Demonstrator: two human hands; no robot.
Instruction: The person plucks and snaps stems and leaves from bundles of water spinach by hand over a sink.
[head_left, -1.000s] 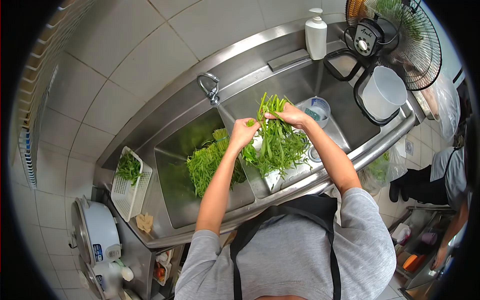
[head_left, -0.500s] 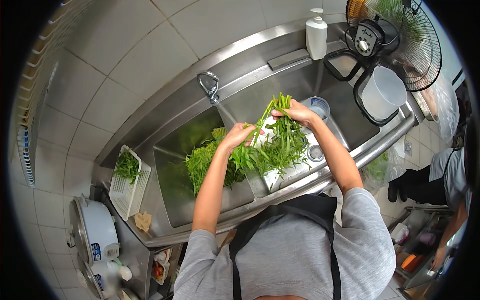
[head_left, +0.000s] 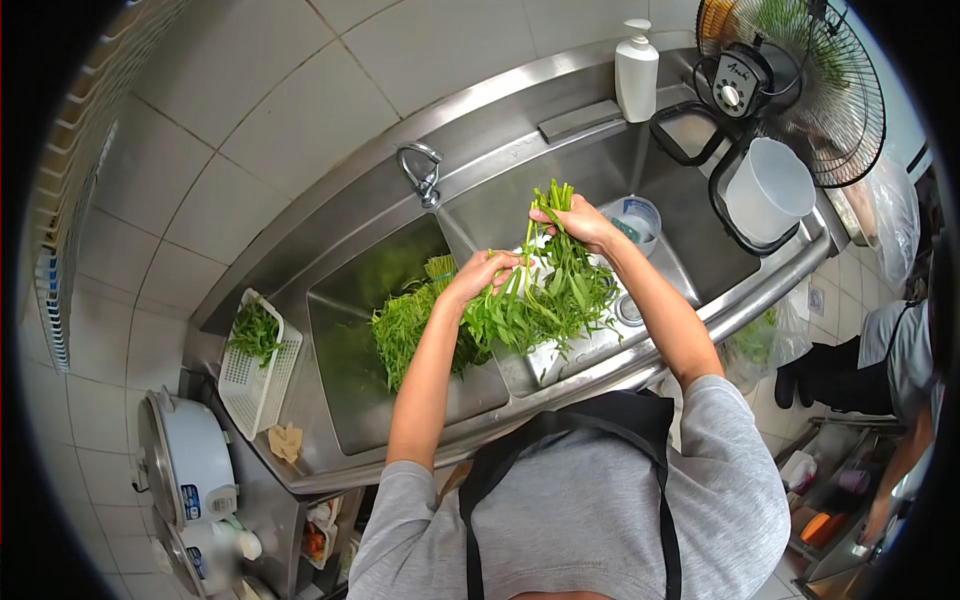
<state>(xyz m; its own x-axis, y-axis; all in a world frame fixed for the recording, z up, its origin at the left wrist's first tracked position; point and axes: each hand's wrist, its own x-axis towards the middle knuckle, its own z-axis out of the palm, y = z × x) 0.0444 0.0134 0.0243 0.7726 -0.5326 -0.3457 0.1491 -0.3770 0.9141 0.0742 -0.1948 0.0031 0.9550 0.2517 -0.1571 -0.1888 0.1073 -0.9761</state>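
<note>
A short-sleeved shirt (head_left: 570, 490) of mottled grey is worn, its cloth cut loose and softly creased, with the sleeves (head_left: 735, 435) ended near the elbows and the forearms (head_left: 430, 385) bared. Over it a black apron (head_left: 625, 412) is worn, its top edge set across the front; from there two narrow black straps (head_left: 667, 530) are run up the shirt, with grey cloth framed between them.

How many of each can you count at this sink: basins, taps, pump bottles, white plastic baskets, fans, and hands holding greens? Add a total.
Basins, left basin and right basin: 2
Tap: 1
Pump bottle: 1
White plastic basket: 1
Fan: 1
Hands, left hand and right hand, holding greens: 2
Total: 8
</note>
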